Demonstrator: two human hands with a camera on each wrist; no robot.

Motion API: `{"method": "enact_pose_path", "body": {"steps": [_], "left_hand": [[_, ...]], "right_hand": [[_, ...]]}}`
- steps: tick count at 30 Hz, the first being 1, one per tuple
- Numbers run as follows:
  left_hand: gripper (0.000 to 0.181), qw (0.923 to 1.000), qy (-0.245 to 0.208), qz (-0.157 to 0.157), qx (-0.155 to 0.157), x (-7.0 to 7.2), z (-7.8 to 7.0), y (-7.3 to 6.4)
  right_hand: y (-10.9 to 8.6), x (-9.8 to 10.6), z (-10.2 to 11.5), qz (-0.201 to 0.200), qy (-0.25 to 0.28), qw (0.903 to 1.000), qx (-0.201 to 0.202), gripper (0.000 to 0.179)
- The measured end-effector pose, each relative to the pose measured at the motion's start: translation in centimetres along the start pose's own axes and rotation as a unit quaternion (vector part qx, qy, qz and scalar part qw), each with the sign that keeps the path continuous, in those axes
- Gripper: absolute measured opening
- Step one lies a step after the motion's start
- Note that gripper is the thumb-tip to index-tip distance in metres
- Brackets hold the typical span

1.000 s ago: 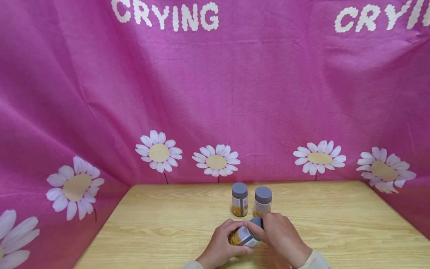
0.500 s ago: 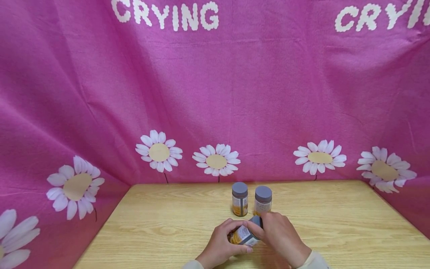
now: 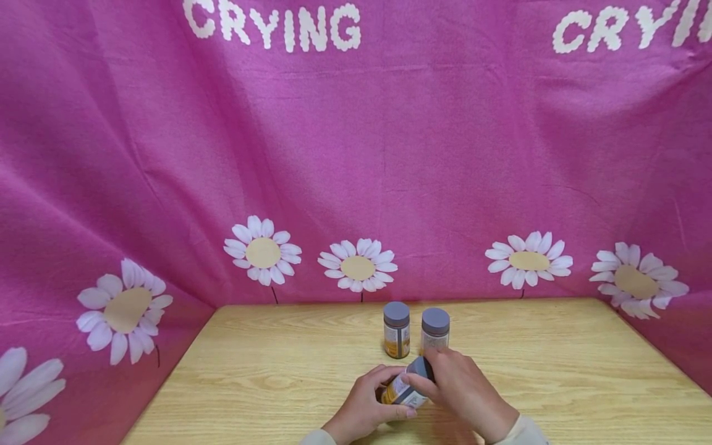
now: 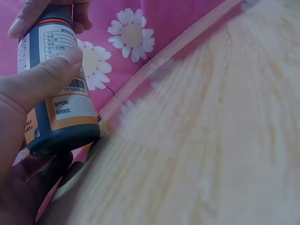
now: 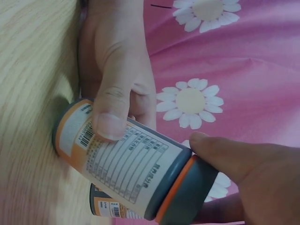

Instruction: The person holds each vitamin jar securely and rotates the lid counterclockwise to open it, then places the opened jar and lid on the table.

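A pill bottle (image 3: 402, 390) with a dark grey cap and a white and orange label is tilted between both hands, low over the table. My left hand (image 3: 364, 405) grips its body, the thumb (image 4: 51, 70) lying across the label's printed table. Around the cap (image 5: 190, 194), the right hand (image 3: 464, 389) has its thumb and fingers. An orange ring (image 5: 176, 187) shows between cap and body. Two similar bottles stand upright behind: one on the left (image 3: 397, 337), the other on the right (image 3: 436, 334), its lower part hidden by the right hand.
The light wood table (image 3: 267, 358) lies under the hands. A pink cloth (image 3: 439, 154) with white daisies and letters hangs along the table's back and sides.
The right hand has turned a little on the cap, and more of the cap shows now. The held bottle has shifted slightly. Both standing bottles are where they were.
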State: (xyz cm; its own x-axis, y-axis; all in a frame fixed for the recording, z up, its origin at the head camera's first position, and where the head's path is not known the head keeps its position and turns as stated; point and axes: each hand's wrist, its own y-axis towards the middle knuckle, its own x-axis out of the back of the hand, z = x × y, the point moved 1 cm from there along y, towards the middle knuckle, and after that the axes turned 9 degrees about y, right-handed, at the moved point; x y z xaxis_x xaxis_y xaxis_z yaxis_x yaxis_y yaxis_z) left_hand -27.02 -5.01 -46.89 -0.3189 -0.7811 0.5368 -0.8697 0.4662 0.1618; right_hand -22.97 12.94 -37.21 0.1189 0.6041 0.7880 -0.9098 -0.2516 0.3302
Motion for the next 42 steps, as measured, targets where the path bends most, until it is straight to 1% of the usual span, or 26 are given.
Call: {"method": "enact_pose_path", "body": {"steps": [4, 7, 10, 13, 15, 17, 20, 22, 26, 29, 32, 36, 42], "left_hand": [[0.053, 1.0, -0.001, 0.002, 0.006, -0.1, 0.1, 0.0], [0.054, 1.0, -0.005, 0.003, 0.007, -0.1, 0.2, 0.0], [0.053, 1.0, -0.008, 0.004, -0.002, -0.1, 0.2, 0.1], [0.053, 0.9999, -0.008, 0.004, -0.013, -0.1, 0.2, 0.1], [0.053, 0.9998, -0.006, 0.005, -0.016, -0.2, 0.2, 0.1], [0.053, 0.9998, -0.005, 0.007, -0.017, -0.2, 0.2, 0.1], [0.053, 0.9997, -0.011, 0.013, -0.015, -0.2, 0.2, 0.1], [0.054, 0.9996, -0.014, 0.015, -0.019, -0.1, 0.3, 0.1], [0.054, 0.9994, -0.013, 0.016, -0.026, -0.1, 0.3, 0.1], [0.054, 0.9993, -0.008, 0.014, -0.034, -0.1, 0.3, 0.1], [0.054, 0.9991, -0.004, 0.012, -0.039, -0.1, 0.3, 0.1], [0.054, 0.9991, -0.004, 0.012, -0.04, -0.1, 0.3, 0.1], [0.054, 0.9995, -0.01, 0.022, -0.019, -0.1, 0.3, 0.1]], "right_hand": [[0.1, 0.2, -0.3, 0.019, 0.007, 0.9998, 0.004, 0.034], [0.2, 0.5, -0.5, 0.042, 0.018, 0.9989, 0.012, 0.038], [0.0, 0.8, -0.7, 0.059, 0.022, 0.9974, 0.035, 0.041], [-0.2, 1.2, -0.7, 0.068, 0.026, 0.9954, 0.063, 0.042], [-0.3, 1.4, -0.7, 0.073, 0.036, 0.9942, 0.07, 0.045], [-0.3, 1.5, -0.7, 0.075, 0.046, 0.9938, 0.068, 0.048], [-0.3, 1.7, -0.5, 0.067, 0.061, 0.9952, 0.036, 0.053], [-0.2, 1.8, -0.4, 0.05, 0.061, 0.9969, 0.007, 0.053], [0.0, 2.0, -0.2, 0.012, 0.042, 0.9977, -0.052, 0.045], [0.0, 2.2, -0.2, -0.008, 0.015, 0.9965, -0.082, 0.043], [0.0, 2.2, -0.2, -0.018, -0.007, 0.9951, -0.097, 0.047], [-0.1, 2.0, -0.3, -0.014, -0.016, 0.9948, -0.1, 0.048], [0.1, 1.8, -0.4, 0.011, -0.008, 0.9939, -0.109, 0.045]]}}
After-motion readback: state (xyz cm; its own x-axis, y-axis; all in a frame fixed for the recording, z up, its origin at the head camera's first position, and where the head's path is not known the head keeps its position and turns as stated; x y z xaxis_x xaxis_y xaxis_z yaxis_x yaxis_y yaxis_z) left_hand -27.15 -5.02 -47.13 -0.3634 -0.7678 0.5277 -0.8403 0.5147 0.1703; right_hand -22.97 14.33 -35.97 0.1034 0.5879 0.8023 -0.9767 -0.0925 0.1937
